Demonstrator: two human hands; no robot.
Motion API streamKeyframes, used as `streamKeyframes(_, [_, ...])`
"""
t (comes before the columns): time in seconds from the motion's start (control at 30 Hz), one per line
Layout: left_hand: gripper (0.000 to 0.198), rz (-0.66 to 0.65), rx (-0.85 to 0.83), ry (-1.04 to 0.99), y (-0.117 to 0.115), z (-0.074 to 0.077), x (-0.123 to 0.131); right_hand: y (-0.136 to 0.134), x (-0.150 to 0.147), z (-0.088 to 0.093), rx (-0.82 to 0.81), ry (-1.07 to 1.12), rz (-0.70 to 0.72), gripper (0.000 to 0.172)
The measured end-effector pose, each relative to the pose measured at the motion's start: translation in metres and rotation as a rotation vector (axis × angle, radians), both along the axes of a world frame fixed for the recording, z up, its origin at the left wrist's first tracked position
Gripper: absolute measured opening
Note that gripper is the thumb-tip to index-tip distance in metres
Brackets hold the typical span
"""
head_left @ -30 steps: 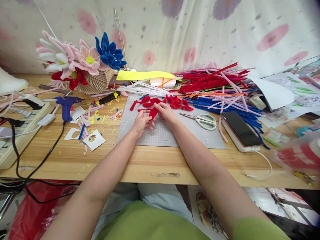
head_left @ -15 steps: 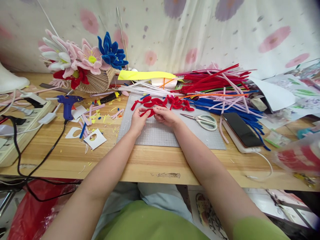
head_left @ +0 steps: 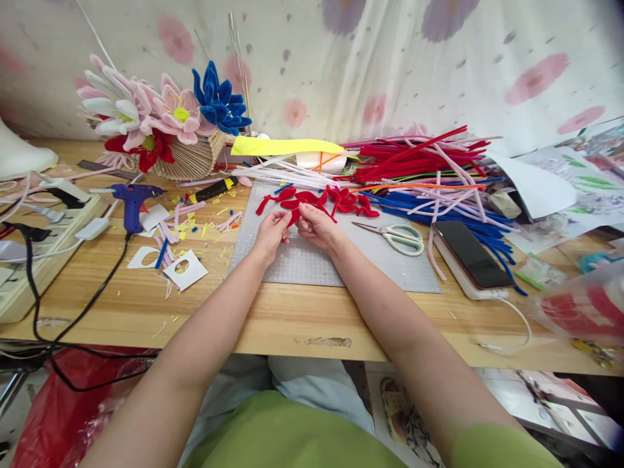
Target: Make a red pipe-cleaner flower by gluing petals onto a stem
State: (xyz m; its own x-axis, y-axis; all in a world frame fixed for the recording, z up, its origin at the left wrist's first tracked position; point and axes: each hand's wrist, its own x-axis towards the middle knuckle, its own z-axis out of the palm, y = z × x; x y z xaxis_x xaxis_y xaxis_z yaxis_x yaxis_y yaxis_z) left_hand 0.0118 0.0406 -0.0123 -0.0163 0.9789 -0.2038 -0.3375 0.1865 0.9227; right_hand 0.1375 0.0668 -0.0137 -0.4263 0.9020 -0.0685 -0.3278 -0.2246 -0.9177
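The left hand and right hand pinch 1 red chenille petal between thumbs and fingers, above the cutting mat; gripping it from 2 sides probably steadies so small and soft a piece. Other red shaped pieces lie just beyond the fingers, apparently for easy reach. The scissors rest right of the right hand, seemingly handy yet out of the way.
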Motion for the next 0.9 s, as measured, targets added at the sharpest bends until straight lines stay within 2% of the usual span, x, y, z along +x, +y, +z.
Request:
streamKeyframes(0.13, [0.009, -0.041, -0.069, -0.16, 0.004, 0.002, -0.004, 0.003, -0.004, -0.005, 0.077, -0.109, -0.15, 0.042])
streamKeyframes(0.23, [0.008, -0.023, -0.11, -0.311, 0.006, 0.005, -0.007, 0.001, -0.007, -0.01, 0.265, -0.255, -0.212, 0.041])
streamKeyframes(0.33, [0.008, -0.005, -0.078, -0.314, 0.007, 0.006, -0.008, -0.001, -0.012, -0.014, 0.527, -0.446, -0.216, 0.039])
streamKeyframes(0.4, [0.005, -0.003, -0.042, -0.287, 0.008, 0.006, -0.007, -0.001, -0.014, -0.017, 0.67, -0.587, -0.245, 0.032])
streamKeyframes(0.5, [0.003, -0.02, -0.064, -0.262, 0.009, 0.006, -0.009, 0.002, -0.013, -0.02, 0.789, -0.722, -0.281, 0.017])
streamKeyframes(0.57, [0.005, 0.0, -0.096, -0.179, 0.012, 0.005, -0.014, 0.003, -0.01, -0.02, 0.806, -0.747, -0.267, 0.016])
streamKeyframes(0.7, [0.014, 0.168, -0.072, 0.111, 0.018, 0.007, -0.034, 0.004, -0.002, -0.017, 0.841, -0.808, -0.182, 0.015])
streamKeyframes(0.73, [0.015, 0.155, -0.058, 0.128, 0.018, 0.008, -0.039, 0.004, -0.001, -0.017, 0.867, -0.835, -0.149, 0.015])
streamKeyframes(0.9, [0.021, -0.065, 0.002, 0.042, 0.014, 0.009, -0.049, 0.002, -0.001, -0.018, 0.944, -0.947, -0.012, 0.014])
